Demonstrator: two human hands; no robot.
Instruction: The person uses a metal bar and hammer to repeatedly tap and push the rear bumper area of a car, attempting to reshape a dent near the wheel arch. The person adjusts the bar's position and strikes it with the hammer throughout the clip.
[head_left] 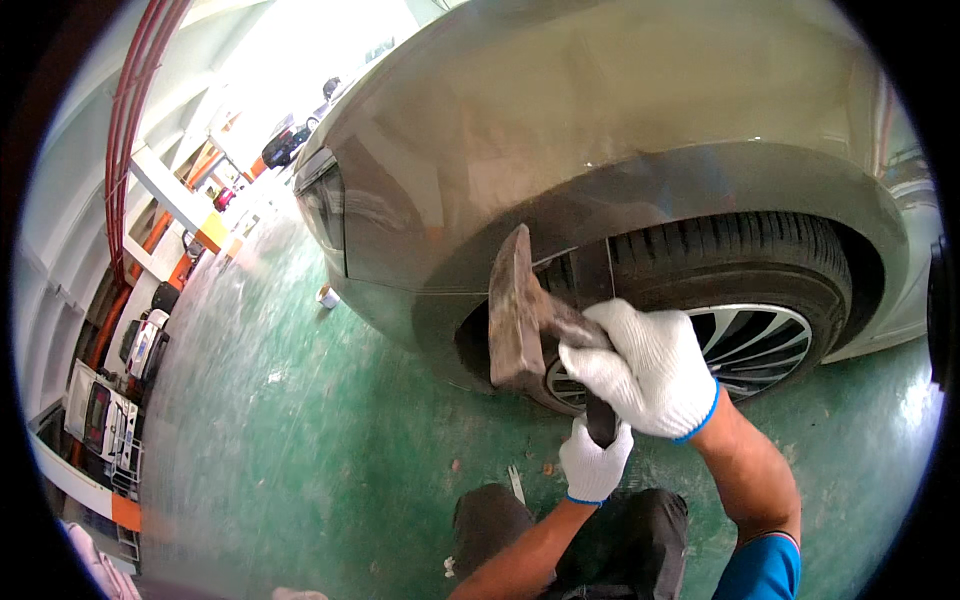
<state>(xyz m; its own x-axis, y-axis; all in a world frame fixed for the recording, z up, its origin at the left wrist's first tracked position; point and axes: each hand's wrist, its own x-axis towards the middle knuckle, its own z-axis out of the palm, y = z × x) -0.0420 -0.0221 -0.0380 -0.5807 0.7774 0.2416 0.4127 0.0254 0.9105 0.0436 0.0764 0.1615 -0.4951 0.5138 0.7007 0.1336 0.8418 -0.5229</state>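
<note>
Head view, right grip (pixel 648 370) clamped on hammer (pixel 516 318); left grip (pixel 594 462) clamped on dark handle (pixel 602 420), near car tyre (pixel 735 255)

The car (pixel 620 110) stands ahead, its wheel (pixel 740 260) within the arch. In front of the wheel is the right hand (pixel 650 370), with the hammer (pixel 515 320) in it, head to the left. Below, nearer the body, the left hand (pixel 597 462) is around the lower end of a bar (pixel 601 418). On the floor (pixel 290 450), a cup (pixel 327 296) sits left of the car; farther left stands a vehicle (pixel 103 415).
</note>
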